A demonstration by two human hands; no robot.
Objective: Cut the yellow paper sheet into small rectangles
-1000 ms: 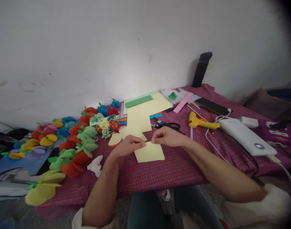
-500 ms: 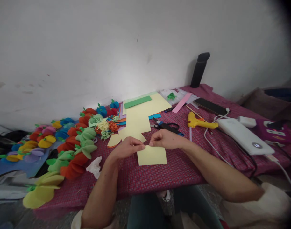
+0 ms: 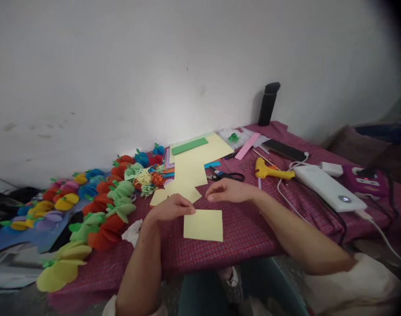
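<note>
A pale yellow rectangular sheet of paper (image 3: 203,228) lies near the front of the table. My left hand (image 3: 170,207) pinches its upper left corner between thumb and fingers. Just past the sheet's far edge, my right hand (image 3: 231,191) hovers with loosely bent fingers, holding nothing and apart from the paper. Scissors (image 3: 225,174) with dark handles lie beyond the right hand. Larger pale yellow sheets and cut pieces (image 3: 190,172) spread out ahead of both hands, with a green strip (image 3: 190,145) on top.
Several colourful paper pumpkins (image 3: 105,232) crowd the left side. To the right lie a yellow glue gun (image 3: 273,170), a white power bank (image 3: 328,186), cables, a black phone (image 3: 284,149) and a purple power strip (image 3: 365,180). A black bottle (image 3: 269,104) stands by the wall.
My right hand has let go of the yellow sheet and lifted off its far edge. The sheet now lies slightly nearer me, with my left hand still at its corner.
</note>
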